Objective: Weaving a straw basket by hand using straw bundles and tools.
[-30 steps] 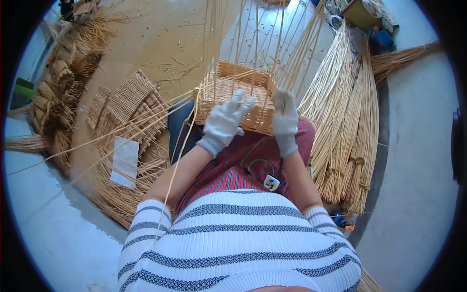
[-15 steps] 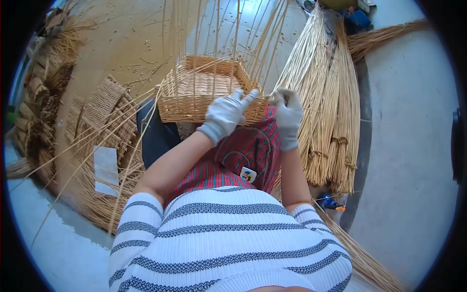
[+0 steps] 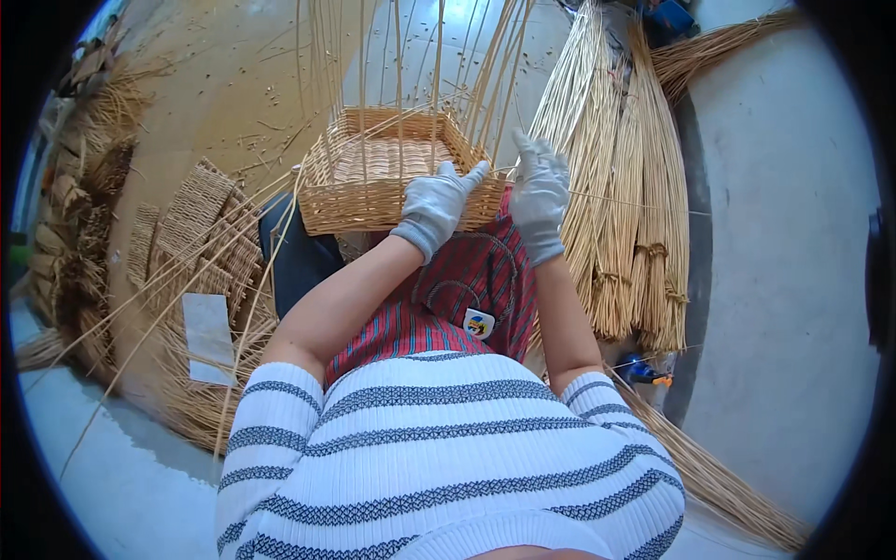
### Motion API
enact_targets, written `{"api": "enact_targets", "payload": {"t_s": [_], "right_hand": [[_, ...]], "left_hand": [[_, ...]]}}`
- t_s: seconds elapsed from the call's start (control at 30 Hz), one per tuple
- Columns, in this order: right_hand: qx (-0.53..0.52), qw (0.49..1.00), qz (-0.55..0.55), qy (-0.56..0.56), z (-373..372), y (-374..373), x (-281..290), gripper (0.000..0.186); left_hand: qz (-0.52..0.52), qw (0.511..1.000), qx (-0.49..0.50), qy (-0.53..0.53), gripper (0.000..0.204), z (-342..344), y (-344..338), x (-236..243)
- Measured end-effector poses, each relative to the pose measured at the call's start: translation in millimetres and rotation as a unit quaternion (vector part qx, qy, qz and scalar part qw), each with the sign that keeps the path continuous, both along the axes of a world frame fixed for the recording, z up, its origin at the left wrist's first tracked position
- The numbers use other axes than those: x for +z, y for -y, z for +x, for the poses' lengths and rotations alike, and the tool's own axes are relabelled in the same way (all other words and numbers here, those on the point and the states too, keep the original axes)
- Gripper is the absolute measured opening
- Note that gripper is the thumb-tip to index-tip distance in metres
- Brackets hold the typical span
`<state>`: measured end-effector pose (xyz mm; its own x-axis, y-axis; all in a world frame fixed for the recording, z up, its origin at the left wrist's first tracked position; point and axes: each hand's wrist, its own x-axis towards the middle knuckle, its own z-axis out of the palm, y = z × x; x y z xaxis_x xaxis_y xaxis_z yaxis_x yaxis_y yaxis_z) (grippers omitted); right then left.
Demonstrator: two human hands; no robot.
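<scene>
A partly woven wicker basket (image 3: 350,207) with angled sides rests on my lap, tall upright stakes rising from its walls. My left hand (image 3: 435,207), in a pale work glove, grips the near wall toward its right end, with index finger and thumb at the rim. Just right of the basket's right corner, my gloved right hand (image 3: 539,194) is raised, its fingers pointing up. A thin wicker strand (image 3: 616,201) runs from the basket corner through my right hand and out to the right. The exact hold of those fingers on it is partly hidden.
Long wicker bundles (image 3: 644,205) lie at the right, tied near their lower ends. Woven panels (image 3: 194,210) and a pale sheet (image 3: 209,338) lie at the left. Long loose strands (image 3: 154,322) stretch leftward from the basket. A small blue-and-orange tool (image 3: 644,371) sits beside the bundles.
My right hand has gone from a curled pinch at the basket corner to straighter, raised fingers slightly higher. My left hand stays on the wall; its index finger has shifted slightly.
</scene>
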<state>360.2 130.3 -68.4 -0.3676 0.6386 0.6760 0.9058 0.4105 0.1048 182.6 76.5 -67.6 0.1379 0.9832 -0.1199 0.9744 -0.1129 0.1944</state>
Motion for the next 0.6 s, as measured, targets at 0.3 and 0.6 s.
{"api": "enact_targets", "payload": {"t_s": [0.3,0.6], "right_hand": [[0.014,0.983,-0.154,-0.095,-8.8,15.3,10.0,0.043],[0.339,0.768,-0.542,-0.035,-155.6,120.5,36.6,0.045]], "left_hand": [[0.119,0.988,-0.033,0.094,0.059,-26.9,28.9,-9.9],[0.307,0.558,0.417,0.649,0.028,-183.4,129.1,-66.5]]}}
